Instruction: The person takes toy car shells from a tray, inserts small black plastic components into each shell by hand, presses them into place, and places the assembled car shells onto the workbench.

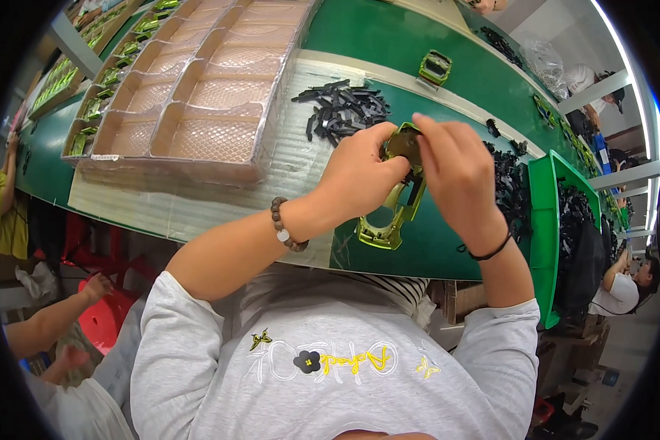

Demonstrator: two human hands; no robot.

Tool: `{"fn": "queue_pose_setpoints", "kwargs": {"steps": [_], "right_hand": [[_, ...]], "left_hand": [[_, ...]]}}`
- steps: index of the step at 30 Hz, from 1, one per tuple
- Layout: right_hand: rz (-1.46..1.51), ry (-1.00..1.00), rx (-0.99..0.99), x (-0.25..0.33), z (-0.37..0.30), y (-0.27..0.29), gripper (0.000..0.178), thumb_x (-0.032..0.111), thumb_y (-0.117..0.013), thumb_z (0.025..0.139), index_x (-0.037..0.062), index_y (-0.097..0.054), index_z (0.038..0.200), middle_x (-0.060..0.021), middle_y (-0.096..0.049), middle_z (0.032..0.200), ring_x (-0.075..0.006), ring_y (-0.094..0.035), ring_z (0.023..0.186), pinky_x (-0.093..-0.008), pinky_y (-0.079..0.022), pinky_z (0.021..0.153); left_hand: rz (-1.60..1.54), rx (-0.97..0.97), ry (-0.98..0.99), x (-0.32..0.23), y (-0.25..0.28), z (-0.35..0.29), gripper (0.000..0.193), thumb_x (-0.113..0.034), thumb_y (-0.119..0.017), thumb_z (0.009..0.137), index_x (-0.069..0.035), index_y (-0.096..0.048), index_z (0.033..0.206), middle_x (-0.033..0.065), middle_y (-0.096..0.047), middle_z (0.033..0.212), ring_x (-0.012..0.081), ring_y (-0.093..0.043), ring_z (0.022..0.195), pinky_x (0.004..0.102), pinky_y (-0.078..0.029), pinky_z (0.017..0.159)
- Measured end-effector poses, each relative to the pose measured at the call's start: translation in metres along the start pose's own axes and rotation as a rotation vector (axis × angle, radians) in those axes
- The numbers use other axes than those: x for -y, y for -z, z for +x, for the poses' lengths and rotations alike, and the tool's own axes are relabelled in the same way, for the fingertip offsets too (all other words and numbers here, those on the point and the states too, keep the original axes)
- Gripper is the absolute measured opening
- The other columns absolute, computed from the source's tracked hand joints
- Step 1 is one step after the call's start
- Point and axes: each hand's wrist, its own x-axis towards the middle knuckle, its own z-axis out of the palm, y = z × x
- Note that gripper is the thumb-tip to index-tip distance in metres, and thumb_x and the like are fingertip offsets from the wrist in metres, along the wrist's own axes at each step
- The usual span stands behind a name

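A translucent green plastic housing (381, 235) with a large round opening near its lower end is tilted over the bench in front of me. My left hand (359, 172) is closed around its upper left side, thumb pressed near a dark rounded piece (404, 149) set in the upper end. From the other side, the fingers of my right hand (458, 169) are bent and closed at the housing's upper right edge. Those fingertips are partly hidden, so any small part between them does not show. A black strip (416, 189) runs along the housing's right side.
Black slim parts (342, 110) lie heaped beyond my left hand. A clear compartment tray (257, 170) stands at left, green housings in its far-left column. Another green housing (435, 67) sits farther back. More black parts (512, 187) and a green bin (543, 242) are at right. People work nearby.
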Motion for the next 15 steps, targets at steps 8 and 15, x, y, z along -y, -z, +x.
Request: {"fn": "queue_pose_setpoints", "kwargs": {"steps": [8, 15], "right_hand": [[0.673, -0.418, 0.286, -0.023, 0.014, 0.025, 0.018, -0.004, -0.064, 0.075, -0.0005, -0.065, 0.092, -0.0055, -0.059, 0.078, -0.0142, -0.060, 0.071, -0.0255, -0.047, 0.064], [0.447, -0.366, 0.132, 0.000, -0.018, 0.021, 0.018, -0.003, -0.063, 0.076, 0.0000, -0.063, 0.093, -0.0136, -0.064, 0.083, -0.0233, -0.063, 0.071, -0.0290, -0.049, 0.062]], "left_hand": [[0.402, 0.001, -0.191, -0.026, 0.007, -0.002, 0.019, -0.018, -0.057, 0.075, -0.003, -0.056, 0.086, 0.0187, -0.059, 0.062, 0.0386, -0.058, 0.061, 0.0440, -0.046, 0.056], [0.497, 0.091, -0.221, -0.025, 0.003, -0.010, 0.018, -0.015, -0.057, 0.074, -0.004, -0.054, 0.087, 0.0188, -0.058, 0.061, 0.0402, -0.058, 0.060, 0.0474, -0.045, 0.054]]}}
